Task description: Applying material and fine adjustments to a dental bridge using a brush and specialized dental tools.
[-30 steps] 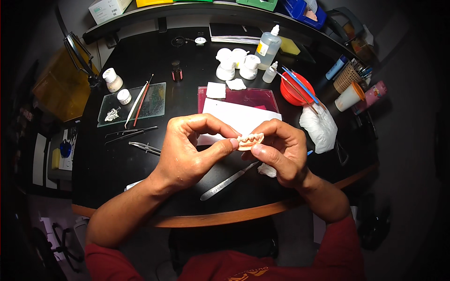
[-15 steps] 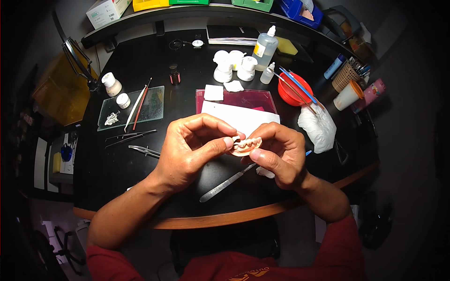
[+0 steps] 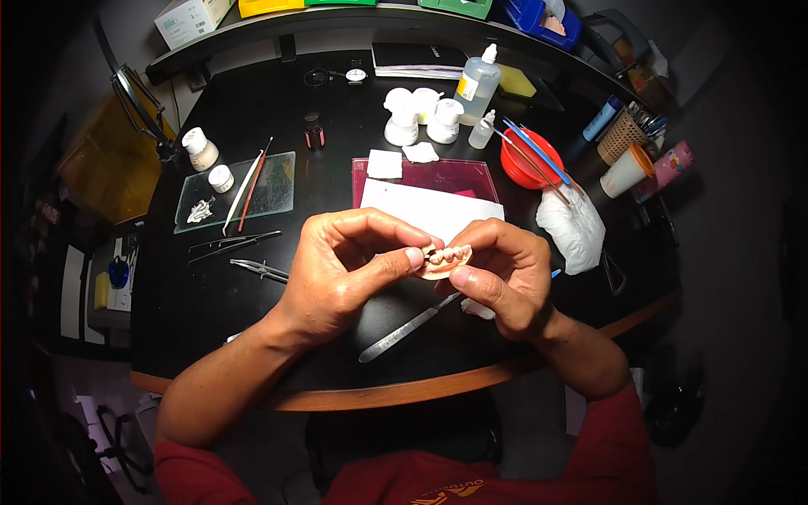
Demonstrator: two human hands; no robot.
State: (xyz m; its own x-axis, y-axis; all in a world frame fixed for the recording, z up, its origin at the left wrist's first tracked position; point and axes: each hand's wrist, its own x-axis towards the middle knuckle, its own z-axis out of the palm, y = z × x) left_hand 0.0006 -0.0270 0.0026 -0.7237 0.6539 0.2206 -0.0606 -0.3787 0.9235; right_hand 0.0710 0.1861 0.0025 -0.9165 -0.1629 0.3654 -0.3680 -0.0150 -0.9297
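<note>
Over the middle of the desk I hold a small pinkish-tan dental model (image 3: 442, 268) with a row of pale teeth. My right hand (image 3: 503, 273) is closed on its right side, the thumb across the front and the fingers behind. The thumb and forefinger of my left hand (image 3: 345, 265) pinch at the model's left end, by a pale tooth-like piece (image 3: 430, 250); I cannot tell whether that piece is loose. A metal spatula knife (image 3: 402, 335) lies beneath my hands, next to a crumpled white tissue (image 3: 477, 309).
Tweezers (image 3: 257, 269) lie left of my hands, near a glass slab (image 3: 282, 189) with slim tools. Behind are white paper (image 3: 429, 206) on a maroon slab (image 3: 463, 174), white jars (image 3: 444, 122) and a clear bottle (image 3: 477, 84). A red bowl (image 3: 520, 168) with brushes stands right.
Both hands have shifted very slightly to the right with the model, which is tilted a little differently. Their grip looks the same.
</note>
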